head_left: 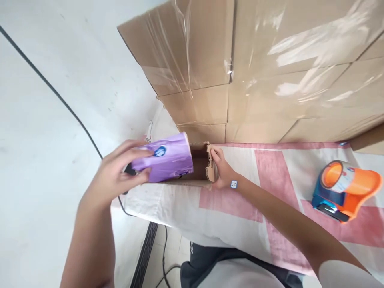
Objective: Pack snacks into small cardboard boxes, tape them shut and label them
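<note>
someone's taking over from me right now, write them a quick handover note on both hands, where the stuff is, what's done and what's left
Left hand: grips the purple package, its far end at the mouth of the small cardboard box.
Right hand: rests on the box's open flap edge, steadying it; holds nothing else.
The box lies on its side on the pink and white cloth, in front of the wrapped stack of cartons.
Tape dispenser: on the cloth to the right, untouched.
Done: package brought to the opening.
Left: package is not yet inside; flaps are open, no tape on them that I can see.
</note>
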Demonstrator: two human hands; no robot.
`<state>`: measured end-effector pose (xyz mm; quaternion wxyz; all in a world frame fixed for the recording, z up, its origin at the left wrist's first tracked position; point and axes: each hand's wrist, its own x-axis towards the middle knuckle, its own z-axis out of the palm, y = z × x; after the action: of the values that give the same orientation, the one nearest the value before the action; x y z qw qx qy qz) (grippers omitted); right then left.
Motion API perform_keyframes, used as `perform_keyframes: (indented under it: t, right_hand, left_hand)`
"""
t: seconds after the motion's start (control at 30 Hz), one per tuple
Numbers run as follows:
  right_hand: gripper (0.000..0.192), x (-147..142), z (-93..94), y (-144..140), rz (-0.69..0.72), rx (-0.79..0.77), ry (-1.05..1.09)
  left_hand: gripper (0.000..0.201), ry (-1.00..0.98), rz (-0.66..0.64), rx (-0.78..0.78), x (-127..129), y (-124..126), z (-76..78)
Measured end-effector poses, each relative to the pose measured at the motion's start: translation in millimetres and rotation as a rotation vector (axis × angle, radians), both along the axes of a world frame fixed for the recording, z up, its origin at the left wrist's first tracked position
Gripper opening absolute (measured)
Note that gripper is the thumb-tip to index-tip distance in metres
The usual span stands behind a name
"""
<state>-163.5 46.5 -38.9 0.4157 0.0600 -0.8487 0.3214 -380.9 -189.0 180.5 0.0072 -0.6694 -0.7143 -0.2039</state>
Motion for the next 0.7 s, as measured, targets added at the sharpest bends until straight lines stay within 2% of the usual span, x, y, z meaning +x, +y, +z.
perform_keyframes:
  t: [0.1, 0.17, 0.2, 0.23, 0.27, 0.33, 0.37, 0.4, 0.43, 0.47, 0.5, 0.53, 0.6, 0.67, 0.7]
  right_hand:
    - [0.132, 1, 0.4, -2, 0.012, 0.032, 0.040]
    - [0.131, 2, 1.0, -3, 0.004, 0.020, 0.047]
    - [0.131, 3, 1.4, -4, -0.006, 0.004, 0.040]
    - [0.130, 4, 1.9, -4, -0.016, -0.013, 0.028]
    - [0.127, 5, 2.5, -3, -0.026, -0.027, 0.018]
    - [0.117, 7, 4.5, -1, -0.032, -0.033, -0.004]
    - [0.109, 9, 6.2, 1, -0.026, -0.029, -0.014]
    - [0.098, 10, 8.6, 3, -0.015, -0.030, -0.029]
    - [0.086, 12, 11.7, 5, 0.000, -0.040, -0.051]
    - [0.073, 13, 15.6, 7, 0.020, -0.058, -0.078]
    - [0.061, 15, 20.1, 9, 0.047, -0.081, -0.105]
    - [0.055, 17, 24.9, 10, 0.073, -0.109, -0.129]
    - [0.057, 19, 33.7, 11, 0.100, -0.173, -0.146]
    - [0.070, 21, 39.7, 10, 0.103, -0.232, -0.096]
    - [0.078, 21, 41.4, 9, 0.099, -0.247, -0.067]
  left_hand:
    - [0.026, -0.098, -0.156, -0.255, 10, 38, -23.8]
    - [0.027, -0.092, -0.146, -0.372, 6, 46, -43.1]
    - [0.027, -0.089, -0.107, -0.369, 2, 43, -52.5]
    - [0.030, -0.095, -0.032, -0.306, -4, 36, -61.9]
    - [0.034, -0.112, 0.079, -0.178, -9, 25, -71.4]
    - [0.047, -0.184, 0.329, 0.163, -17, -1, -92.6]
    - [0.060, -0.243, 0.408, 0.295, -18, -13, -104.8]
    - [0.076, -0.309, 0.436, 0.367, -17, -22, -117.8]
    - [0.093, -0.377, 0.413, 0.375, -13, -28, -131.0]
    - [0.107, -0.429, 0.356, 0.352, -6, -29, -143.6]
    - [0.111, -0.455, 0.306, 0.325, 1, -28, -154.4]
    - [0.105, -0.457, 0.300, 0.326, 9, -23, -162.6]
    - [0.075, -0.426, 0.404, 0.414, 22, -10, -169.0]
    - [0.056, -0.421, 0.532, 0.522, 29, 4, -163.0]
    - [0.058, -0.412, 0.569, 0.552, 31, 10, -156.6]
